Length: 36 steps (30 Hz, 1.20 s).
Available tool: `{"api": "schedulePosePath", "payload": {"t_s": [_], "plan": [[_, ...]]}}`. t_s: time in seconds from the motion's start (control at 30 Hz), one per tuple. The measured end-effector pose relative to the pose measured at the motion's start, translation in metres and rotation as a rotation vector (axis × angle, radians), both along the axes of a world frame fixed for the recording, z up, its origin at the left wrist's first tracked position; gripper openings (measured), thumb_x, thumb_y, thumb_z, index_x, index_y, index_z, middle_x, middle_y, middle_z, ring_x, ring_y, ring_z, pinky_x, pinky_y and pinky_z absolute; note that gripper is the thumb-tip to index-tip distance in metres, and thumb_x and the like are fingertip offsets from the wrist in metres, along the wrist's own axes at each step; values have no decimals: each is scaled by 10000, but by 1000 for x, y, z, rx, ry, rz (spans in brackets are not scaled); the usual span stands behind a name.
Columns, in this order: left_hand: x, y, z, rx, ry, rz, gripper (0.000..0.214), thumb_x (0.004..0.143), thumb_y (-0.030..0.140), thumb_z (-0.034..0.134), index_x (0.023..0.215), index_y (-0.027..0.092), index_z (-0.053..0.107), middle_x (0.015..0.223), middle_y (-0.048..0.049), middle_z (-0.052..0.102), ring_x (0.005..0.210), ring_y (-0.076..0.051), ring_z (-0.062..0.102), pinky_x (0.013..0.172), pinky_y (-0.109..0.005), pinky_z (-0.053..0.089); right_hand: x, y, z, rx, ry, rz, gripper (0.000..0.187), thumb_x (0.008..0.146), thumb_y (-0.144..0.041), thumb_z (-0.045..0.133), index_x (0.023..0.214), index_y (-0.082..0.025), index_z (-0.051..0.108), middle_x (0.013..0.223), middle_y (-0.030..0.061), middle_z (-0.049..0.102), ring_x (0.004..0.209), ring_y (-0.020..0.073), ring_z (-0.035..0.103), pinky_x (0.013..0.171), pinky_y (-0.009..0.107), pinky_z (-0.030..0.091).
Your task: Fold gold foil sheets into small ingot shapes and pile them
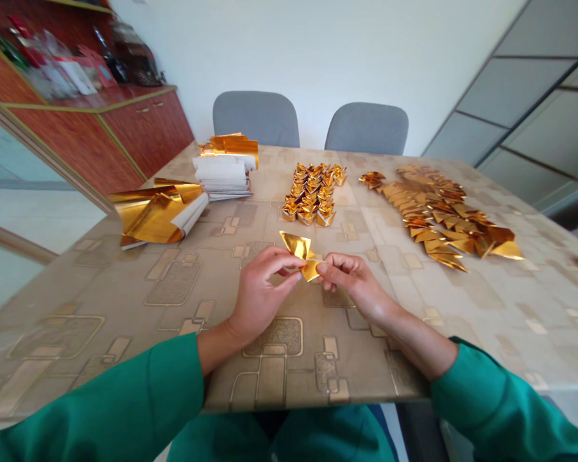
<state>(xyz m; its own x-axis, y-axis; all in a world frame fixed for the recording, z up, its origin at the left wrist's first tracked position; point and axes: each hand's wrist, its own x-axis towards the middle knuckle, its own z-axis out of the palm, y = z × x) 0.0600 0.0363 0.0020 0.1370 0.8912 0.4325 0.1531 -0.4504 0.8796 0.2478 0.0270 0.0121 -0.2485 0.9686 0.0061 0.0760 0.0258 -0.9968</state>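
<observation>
A small piece of gold foil paper [302, 253], partly folded, is held just above the table between both hands. My left hand [260, 292] pinches its left side with thumb and fingers closed. My right hand [349, 277] pinches its right lower corner. Both arms wear green sleeves. Beyond the hands sits a cluster of several finished gold folded ingot shapes [314, 192]. To the right lies a long row of flat folded gold triangles [442, 215].
Loose gold foil sheets [156, 212] lie at the left, and a stack of gold and white paper [226, 168] sits behind them. The table [125, 301] has a beige patterned cover. Two grey chairs [312, 125] stand at the far side. A red cabinet [125, 128] stands at left.
</observation>
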Motion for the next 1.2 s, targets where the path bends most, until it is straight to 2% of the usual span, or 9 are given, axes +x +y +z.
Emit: {"api": "schedulePosePath", "payload": {"t_s": [0.1,0.2,0.33,0.53,0.63,0.77,1.03,1.13,1.2], "plan": [[-7,2,3,214,189,99,188,731,175,764,834,331,790,866,-44,649,855,-199,553,836,-328,446,0,-1,1,22,-13,-8,424,814,-552,653,620,-186,564,570,-25,530,544,103,432,556,250,343],[-10,3,7,222,222,85,192,708,182,789,819,339,792,854,-44,683,857,-206,559,866,-337,426,1,-3,3,52,-32,-26,447,839,-578,611,626,-188,567,565,-24,526,542,106,441,563,256,348],[-8,2,13,49,61,100,115,701,179,788,766,274,775,804,-26,694,788,-179,586,810,-295,445,2,-3,4,129,-66,-69,453,899,-573,526,660,-191,570,608,-11,532,589,123,476,598,271,385],[3,2,9,-366,-328,66,118,684,223,771,688,179,661,680,19,638,637,-116,576,623,-219,463,-6,-1,-5,147,-12,-51,354,825,-512,659,980,-228,518,972,39,591,863,166,553,741,302,454],[7,-1,6,-528,-424,19,170,657,242,792,676,162,644,648,23,626,591,-93,564,586,-207,465,-11,0,-11,75,37,17,363,810,-480,679,984,-241,468,859,9,599,768,154,558,682,293,446],[9,-7,5,-662,-474,-15,244,616,260,834,680,154,624,670,10,658,617,-99,611,603,-211,498,-12,1,-12,95,23,-20,313,830,-461,651,909,-236,448,708,-41,529,628,121,492,584,261,384],[5,-2,5,-829,-565,-59,278,608,244,865,737,140,642,707,4,688,631,-99,656,608,-207,565,-3,3,-7,170,13,62,225,861,-389,636,835,-213,497,720,-35,509,616,106,472,571,247,377],[3,4,5,-911,-677,-51,214,646,156,835,727,139,638,690,7,691,601,-78,657,577,-160,551,4,4,-5,230,-73,55,146,950,-340,505,993,-215,567,783,-4,566,675,128,533,630,274,440],[2,7,4,-973,-753,-68,170,689,105,796,734,140,636,705,2,700,590,-68,658,557,-137,541,8,5,-4,365,-193,33,223,955,-272,482,1165,-235,549,922,30,618,751,148,568,708,312,480]]}}
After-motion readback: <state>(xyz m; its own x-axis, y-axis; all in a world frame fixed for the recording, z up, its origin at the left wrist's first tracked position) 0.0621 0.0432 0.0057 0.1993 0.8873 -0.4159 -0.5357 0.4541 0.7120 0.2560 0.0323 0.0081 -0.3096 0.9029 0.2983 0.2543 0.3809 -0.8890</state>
